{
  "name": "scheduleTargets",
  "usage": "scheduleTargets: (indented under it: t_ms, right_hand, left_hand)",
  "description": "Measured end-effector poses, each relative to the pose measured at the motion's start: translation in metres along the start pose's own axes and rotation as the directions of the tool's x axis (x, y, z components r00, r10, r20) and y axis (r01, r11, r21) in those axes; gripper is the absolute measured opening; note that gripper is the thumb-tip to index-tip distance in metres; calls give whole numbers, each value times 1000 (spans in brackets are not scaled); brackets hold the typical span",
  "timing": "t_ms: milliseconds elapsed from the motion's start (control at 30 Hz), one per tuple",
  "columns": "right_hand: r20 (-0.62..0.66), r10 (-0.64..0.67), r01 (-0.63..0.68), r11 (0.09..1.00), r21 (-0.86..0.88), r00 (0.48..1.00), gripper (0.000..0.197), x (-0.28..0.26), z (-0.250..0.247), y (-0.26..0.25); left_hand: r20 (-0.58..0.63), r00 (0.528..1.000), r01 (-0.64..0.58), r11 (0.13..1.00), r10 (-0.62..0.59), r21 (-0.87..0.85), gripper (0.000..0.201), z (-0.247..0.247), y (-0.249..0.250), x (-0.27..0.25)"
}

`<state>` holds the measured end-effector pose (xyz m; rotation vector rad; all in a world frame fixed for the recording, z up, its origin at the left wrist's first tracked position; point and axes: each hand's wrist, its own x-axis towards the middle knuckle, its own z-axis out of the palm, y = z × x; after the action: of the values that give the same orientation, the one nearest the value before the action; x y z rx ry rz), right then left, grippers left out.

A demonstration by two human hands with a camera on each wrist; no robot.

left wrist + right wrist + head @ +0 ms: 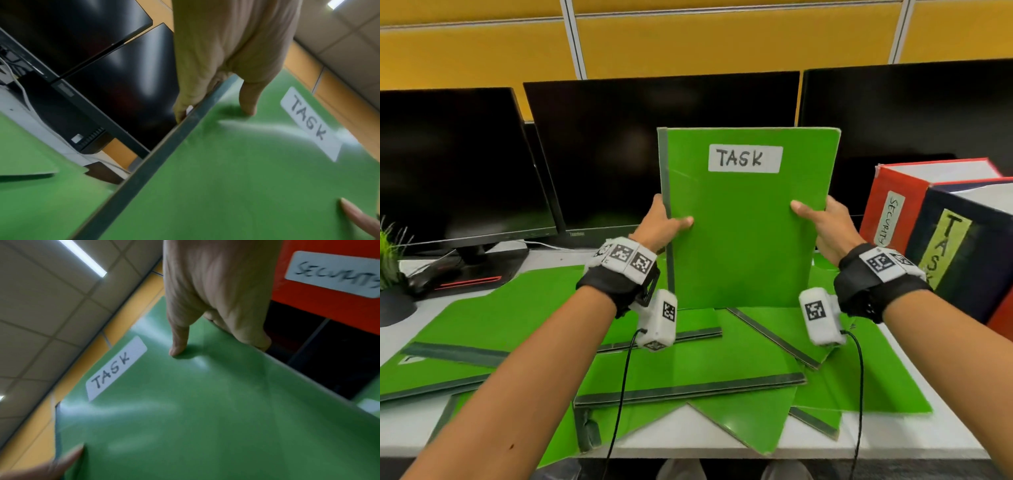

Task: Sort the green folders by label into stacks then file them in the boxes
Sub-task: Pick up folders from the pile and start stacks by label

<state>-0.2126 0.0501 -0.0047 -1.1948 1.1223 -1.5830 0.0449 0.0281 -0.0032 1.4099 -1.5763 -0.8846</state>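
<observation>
Hands at work: from the head view, the left hand (662,222) and right hand (825,226) clasp a green folder (750,233) labelled TASK (745,158) by its side edges, upright above more folders (688,373) strewn on the desk (688,442), near the red box (887,209) and dark box (962,253). Left wrist view: thumb on the cover, fingers behind the taped spine (164,149). Right wrist view: thumb pressing the open edge. The board looks light, stiff and glossy, perhaps slippery; gripping both edges seems soundest.
</observation>
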Motion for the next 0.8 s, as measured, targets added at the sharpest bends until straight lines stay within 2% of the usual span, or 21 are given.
scheduleTargets:
  t_ms: [33, 100, 200, 333, 433, 500, 600, 667, 800]
  right_hand:
    - [-30, -17, 17, 1000, 4, 999, 43, 0, -2, 4]
    - [-102, -73, 75, 997, 10, 992, 40, 2, -1, 7]
    - [-163, -134, 136, 991, 1, 978, 42, 4, 6, 8]
    - [-156, -181, 179, 983, -24, 971, 35, 4, 18, 15]
    - [-125, -164, 165, 986, -2, 979, 30, 4, 24, 17]
    - [-88, -157, 159, 987, 17, 984, 30, 3, 27, 18]
    - [-60, -168, 169, 985, 19, 984, 30, 0, 30, 20]
    - [-61, -175, 176, 984, 14, 983, 29, 0, 31, 21]
    - [-101, -197, 202, 979, 42, 975, 30, 4, 30, 17]
  left_hand:
    - [39, 997, 63, 988, -69, 138, 79, 3, -8, -3]
    - [122, 969, 144, 894, -214, 425, 87, 9, -26, -12]
    - [251, 897, 60, 661, -365, 748, 92, 23, -46, -34]
    - [353, 803, -108, 466, -480, 878, 103, 43, -63, -47]
    - [341, 778, -173, 343, -528, 923, 104, 51, -67, -47]
    - [331, 799, -185, 320, -502, 929, 96, 58, -65, -52]
    - [347, 869, -239, 317, -351, 918, 53, 63, -55, -61]
    - [342, 916, -250, 366, -211, 896, 32, 57, -42, -63]
    - [179, 980, -195, 528, 83, 826, 24, 28, -6, -58]
